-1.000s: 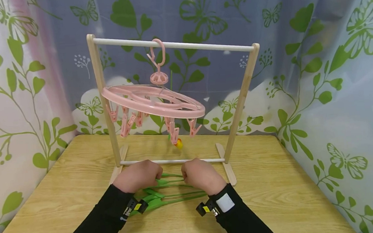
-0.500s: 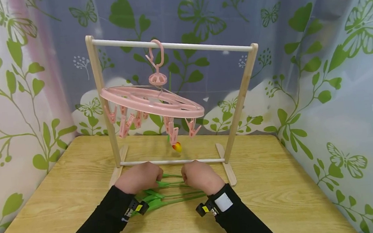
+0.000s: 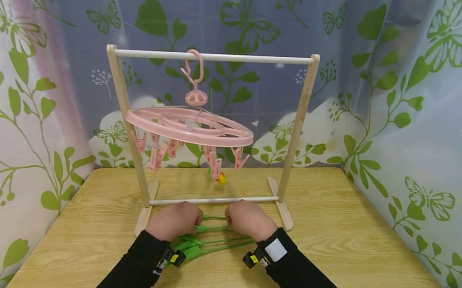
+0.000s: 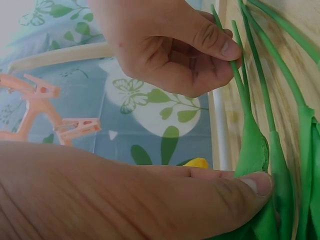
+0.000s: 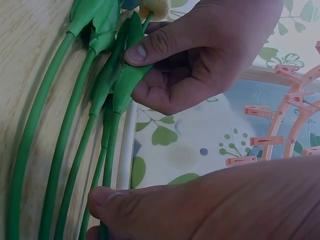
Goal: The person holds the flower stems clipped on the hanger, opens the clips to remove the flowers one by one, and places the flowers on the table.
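Several artificial tulips with green stems (image 3: 226, 241) and leaves lie side by side on the wooden table. My left hand (image 3: 177, 220) pinches one tulip at its green leaf (image 5: 127, 82), thumb on top, near the flower head (image 5: 156, 6), which is mostly hidden behind the fingers. Farther right, my right hand (image 3: 250, 218) pinches the stem (image 4: 237, 75) of that tulip between thumb and fingers. The other tulips (image 5: 55, 120) lie on the near side of both hands, their heads covered by the left hand and sleeve in the head view.
Just beyond my hands stands a wooden rack with a white top bar (image 3: 248, 59) and a white lower bar (image 3: 215, 200). From it hangs a tilted pink clip hanger (image 3: 197, 124). A yellow-red flower head (image 3: 221, 179) hangs upside down under the hanger. Patterned curtains surround the table (image 3: 344, 243).
My hands stay nearly in place on the tulip, with only a slight downward shift in view. The pink hanger and the hanging flower sway a little.
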Motion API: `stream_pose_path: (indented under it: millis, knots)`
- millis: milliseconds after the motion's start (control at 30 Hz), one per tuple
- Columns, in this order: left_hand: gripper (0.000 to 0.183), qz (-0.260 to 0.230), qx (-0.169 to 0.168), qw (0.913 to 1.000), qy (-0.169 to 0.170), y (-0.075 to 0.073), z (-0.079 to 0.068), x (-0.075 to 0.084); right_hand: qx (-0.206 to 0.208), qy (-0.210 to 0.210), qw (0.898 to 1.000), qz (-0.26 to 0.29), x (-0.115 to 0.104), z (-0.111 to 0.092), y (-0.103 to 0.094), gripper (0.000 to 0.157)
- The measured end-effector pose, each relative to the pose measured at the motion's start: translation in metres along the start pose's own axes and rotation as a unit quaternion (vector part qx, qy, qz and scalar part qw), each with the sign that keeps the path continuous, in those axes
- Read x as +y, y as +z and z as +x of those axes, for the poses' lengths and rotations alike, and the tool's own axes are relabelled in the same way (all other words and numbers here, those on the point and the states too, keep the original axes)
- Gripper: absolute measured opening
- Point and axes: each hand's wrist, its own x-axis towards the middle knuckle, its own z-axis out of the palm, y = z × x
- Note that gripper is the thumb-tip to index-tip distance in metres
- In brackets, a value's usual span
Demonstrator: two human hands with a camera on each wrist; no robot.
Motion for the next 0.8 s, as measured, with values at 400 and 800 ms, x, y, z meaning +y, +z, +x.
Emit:
stream_pose_path:
  millis: [400,800]
  knots:
    - [0.027,0.075,0.027,0.9955,0.050,0.006,0.003,-0.001,0.009,-0.005,1.000,-0.001,0.004,0.004,0.009,0.025]
    - [0.044,0.097,0.042,0.9928,0.057,0.014,0.003,0.000,0.007,-0.022,1.000,0.008,0.006,0.006,0.019,0.030]
